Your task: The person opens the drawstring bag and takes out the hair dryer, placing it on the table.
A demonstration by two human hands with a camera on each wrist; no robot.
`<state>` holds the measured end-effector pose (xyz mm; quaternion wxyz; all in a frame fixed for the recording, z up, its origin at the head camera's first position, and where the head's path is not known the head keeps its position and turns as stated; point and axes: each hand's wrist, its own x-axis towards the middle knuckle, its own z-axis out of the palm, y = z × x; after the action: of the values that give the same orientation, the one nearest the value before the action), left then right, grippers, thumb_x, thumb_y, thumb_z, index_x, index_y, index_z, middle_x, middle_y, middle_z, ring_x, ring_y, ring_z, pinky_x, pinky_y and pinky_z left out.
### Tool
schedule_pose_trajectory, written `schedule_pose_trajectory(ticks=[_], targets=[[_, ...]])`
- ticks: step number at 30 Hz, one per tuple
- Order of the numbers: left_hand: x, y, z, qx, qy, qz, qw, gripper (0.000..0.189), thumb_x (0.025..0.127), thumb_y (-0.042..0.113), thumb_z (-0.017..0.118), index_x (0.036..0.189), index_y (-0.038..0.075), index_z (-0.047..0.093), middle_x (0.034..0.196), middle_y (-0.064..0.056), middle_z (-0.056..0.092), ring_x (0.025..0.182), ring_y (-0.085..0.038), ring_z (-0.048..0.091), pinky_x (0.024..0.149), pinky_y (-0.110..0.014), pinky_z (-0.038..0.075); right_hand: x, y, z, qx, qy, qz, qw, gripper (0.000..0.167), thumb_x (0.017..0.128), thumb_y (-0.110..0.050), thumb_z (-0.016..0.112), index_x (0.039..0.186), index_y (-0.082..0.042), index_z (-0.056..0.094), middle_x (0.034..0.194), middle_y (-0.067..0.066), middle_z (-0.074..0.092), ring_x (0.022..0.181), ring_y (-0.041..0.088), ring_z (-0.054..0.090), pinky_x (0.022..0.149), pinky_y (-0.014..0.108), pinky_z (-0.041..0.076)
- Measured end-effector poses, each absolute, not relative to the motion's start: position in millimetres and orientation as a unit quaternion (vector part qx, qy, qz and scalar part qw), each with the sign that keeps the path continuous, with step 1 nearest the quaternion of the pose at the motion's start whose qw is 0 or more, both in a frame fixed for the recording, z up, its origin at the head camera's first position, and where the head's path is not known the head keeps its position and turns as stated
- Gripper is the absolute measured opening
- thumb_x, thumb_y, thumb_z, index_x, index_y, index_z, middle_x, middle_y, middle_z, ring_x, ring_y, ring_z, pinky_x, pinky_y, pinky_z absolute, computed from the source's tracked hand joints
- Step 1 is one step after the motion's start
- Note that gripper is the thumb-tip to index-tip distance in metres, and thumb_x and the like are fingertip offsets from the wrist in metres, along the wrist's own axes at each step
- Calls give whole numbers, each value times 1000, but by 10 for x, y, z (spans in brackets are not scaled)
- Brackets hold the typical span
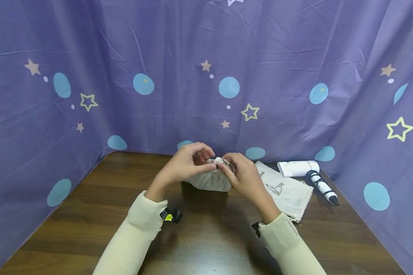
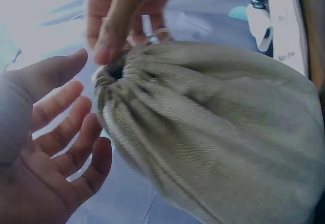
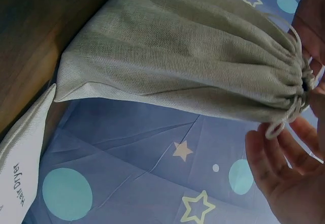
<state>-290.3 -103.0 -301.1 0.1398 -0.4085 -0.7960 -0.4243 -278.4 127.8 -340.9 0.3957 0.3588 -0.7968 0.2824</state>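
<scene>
Two hands (image 1: 187,164) (image 1: 242,175) at a full drawstring bag's (image 1: 210,179) cinched mouth.

Both forearms converge at centre, left hand (image 1: 186,164) and right hand (image 1: 242,175) raised, fingertips pinching together

Pouch (image 1: 210,179) left of flat bag (image 1: 285,191)

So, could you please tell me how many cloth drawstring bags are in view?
2. One filled bag stands at the table's middle between both hands; one flat printed bag lies to its right, beside the hair dryer.
</scene>
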Motion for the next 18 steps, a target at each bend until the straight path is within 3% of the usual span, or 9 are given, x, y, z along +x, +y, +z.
schedule_pose_trajectory(ticks=[6, 18], targets=[[-2963, -930, -3090, -436, -793, -349, 242, 23, 86, 14, 83, 102, 6, 68, 90, -6, 63, 82, -20, 59, 72, -36, 52, -2835, 1224, -3402, 341, -785, 223, 467, 17, 96, -17, 72, 104, -3, 69, 96, 10, 66, 87, 29, 61, 78, 43, 52], [-3032, -832, -3238, -383, -810, -300, 327, 22, 87, 20, 80, 99, 9, 66, 88, -2, 58, 80, -16, 54, 71, -30, 48, -2847, 1155, -3428, 327, -775, 171, 514, 21, 94, -12, 71, 111, 0, 67, 98, 14, 67, 83, 34, 61, 75, 44, 52]])
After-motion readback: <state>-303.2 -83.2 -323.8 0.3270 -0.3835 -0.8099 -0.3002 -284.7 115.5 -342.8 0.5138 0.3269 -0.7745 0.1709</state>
